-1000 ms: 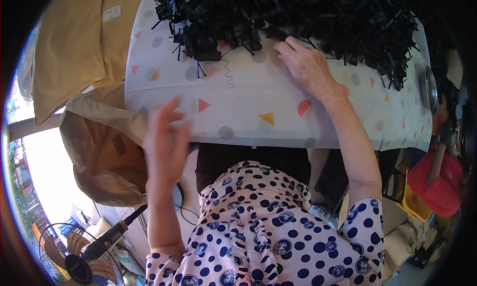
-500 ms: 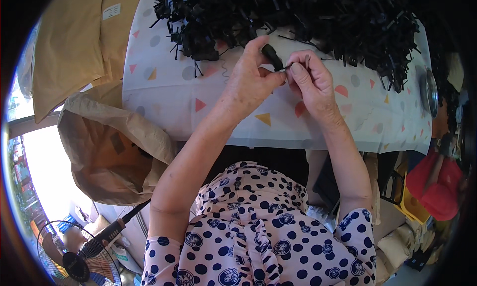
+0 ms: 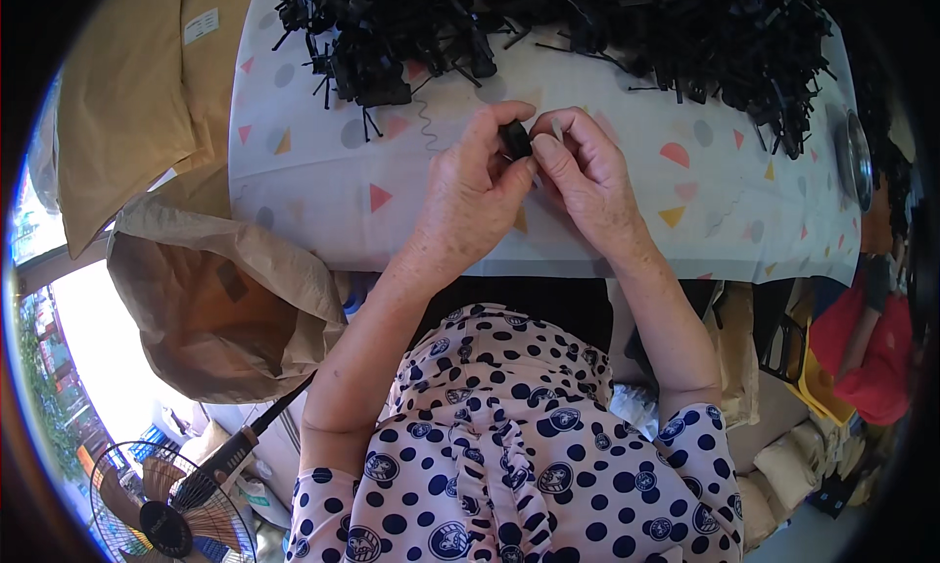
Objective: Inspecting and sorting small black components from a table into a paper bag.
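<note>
A small black plastic part (image 3: 515,139) is pinched between the thumb and fingers of my left hand (image 3: 468,186), above the near half of the table. Close against it on the right, my right hand (image 3: 594,183) is closed in a pinch. A thin grey strip (image 3: 556,129) sticks up between its thumb and forefinger; its kind is too small to tell. The fingertips of both hands nearly meet at the black part and hide some of it. Beyond my hands lies a big heap of similar black parts (image 3: 587,20) with thin stems poking out.
A patterned white cloth (image 3: 323,201) covers the table. An open brown paper sack (image 3: 225,299) stands at the left, with a fan (image 3: 166,524) below it. A round metal dish (image 3: 855,162) sits at the right edge. At the far right is a person in red (image 3: 867,357).
Both hands have come nearer to me and closer together. The black part is now turned, and the thin black stem my right fingers pinched no longer shows. A grey strip now shows there.
</note>
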`<state>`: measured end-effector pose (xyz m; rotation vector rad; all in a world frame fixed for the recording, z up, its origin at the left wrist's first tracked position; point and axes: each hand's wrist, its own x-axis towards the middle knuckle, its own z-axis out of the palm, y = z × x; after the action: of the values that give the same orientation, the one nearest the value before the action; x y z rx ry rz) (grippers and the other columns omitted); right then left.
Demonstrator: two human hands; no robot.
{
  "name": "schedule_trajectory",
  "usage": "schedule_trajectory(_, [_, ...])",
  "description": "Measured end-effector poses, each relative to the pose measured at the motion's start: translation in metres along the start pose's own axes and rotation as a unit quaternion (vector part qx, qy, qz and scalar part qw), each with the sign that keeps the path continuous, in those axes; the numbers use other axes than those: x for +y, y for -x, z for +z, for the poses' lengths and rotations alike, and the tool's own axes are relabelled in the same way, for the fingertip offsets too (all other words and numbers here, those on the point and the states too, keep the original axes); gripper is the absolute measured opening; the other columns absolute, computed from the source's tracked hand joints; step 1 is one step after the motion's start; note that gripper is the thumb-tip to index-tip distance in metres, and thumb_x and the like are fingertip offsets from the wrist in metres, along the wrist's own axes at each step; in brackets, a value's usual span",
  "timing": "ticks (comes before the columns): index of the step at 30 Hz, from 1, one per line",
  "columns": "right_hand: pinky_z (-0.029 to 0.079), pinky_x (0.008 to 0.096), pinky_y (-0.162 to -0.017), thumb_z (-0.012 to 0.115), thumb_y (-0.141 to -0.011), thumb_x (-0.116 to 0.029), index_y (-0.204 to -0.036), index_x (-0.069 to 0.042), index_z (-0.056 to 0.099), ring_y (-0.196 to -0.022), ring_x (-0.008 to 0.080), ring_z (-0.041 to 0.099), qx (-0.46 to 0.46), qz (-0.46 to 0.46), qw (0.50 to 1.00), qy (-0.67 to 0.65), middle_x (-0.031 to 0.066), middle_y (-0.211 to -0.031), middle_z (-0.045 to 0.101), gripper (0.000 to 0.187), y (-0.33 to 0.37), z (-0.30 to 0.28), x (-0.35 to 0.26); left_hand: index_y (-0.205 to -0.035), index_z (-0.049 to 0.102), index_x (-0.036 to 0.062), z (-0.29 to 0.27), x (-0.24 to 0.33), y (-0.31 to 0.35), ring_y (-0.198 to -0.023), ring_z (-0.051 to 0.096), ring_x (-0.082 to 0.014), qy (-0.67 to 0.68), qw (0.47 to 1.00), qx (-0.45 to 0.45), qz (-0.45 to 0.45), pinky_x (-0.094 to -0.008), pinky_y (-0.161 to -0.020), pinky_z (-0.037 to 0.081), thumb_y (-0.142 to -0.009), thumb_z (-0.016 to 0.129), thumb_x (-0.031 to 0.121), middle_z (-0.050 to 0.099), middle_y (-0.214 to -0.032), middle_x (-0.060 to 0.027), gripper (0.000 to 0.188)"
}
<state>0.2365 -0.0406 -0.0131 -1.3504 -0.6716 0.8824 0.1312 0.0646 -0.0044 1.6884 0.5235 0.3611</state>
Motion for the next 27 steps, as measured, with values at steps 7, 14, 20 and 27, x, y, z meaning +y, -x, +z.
schedule_trajectory(7, [0.044,0.0218,-0.064,0.044,-0.101,-0.021,-0.101,0.000,0.052,-0.069,0.0081,0.050,-0.025,-0.011,0.993,0.112,0.0012,-0.078,0.053,0.023,0.007,0.007,-0.001,-0.117,0.044,0.0024,-0.006,0.000,0.006,-0.071,0.060,-0.0109,0.095,0.995,0.007,-0.019,-0.0257,-0.064,0.050,-0.086,0.054,-0.006,0.061,-0.083,-0.0086,0.033])
schedule_trajectory(14, [0.045,0.0236,-0.064,0.044,-0.100,-0.019,-0.102,0.000,0.052,-0.064,0.0097,0.050,-0.044,-0.001,0.987,0.153,0.0037,-0.071,0.054,0.021,0.006,0.014,-0.013,-0.109,0.044,0.0049,-0.014,0.004,0.009,-0.069,0.063,-0.0233,-0.026,0.999,-0.006,-0.039,-0.0340,-0.064,0.050,-0.084,0.055,-0.003,0.060,-0.078,-0.0135,0.029])
schedule_trajectory(20, [0.041,0.0245,-0.059,0.045,-0.100,-0.022,-0.101,-0.001,0.053,-0.062,0.0103,0.047,-0.014,-0.001,0.980,0.199,0.0030,-0.070,0.053,0.022,0.002,0.021,-0.008,-0.110,0.045,0.0044,-0.014,0.011,0.007,-0.060,0.056,-0.0129,-0.277,0.953,0.041,0.118,-0.0285,-0.057,0.048,-0.085,0.054,-0.007,0.055,-0.069,-0.0066,0.029])
schedule_trajectory(27, [0.035,0.0182,-0.052,0.046,-0.100,-0.024,-0.103,-0.005,0.055,-0.057,0.0040,0.043,0.011,-0.003,0.999,0.047,0.0006,-0.074,0.055,0.021,-0.002,0.016,-0.009,-0.111,0.048,0.0054,-0.023,0.007,0.004,-0.068,0.059,-0.0154,0.080,0.994,0.058,0.052,-0.0263,-0.057,0.045,-0.091,0.055,0.007,0.062,-0.089,-0.0081,0.021])
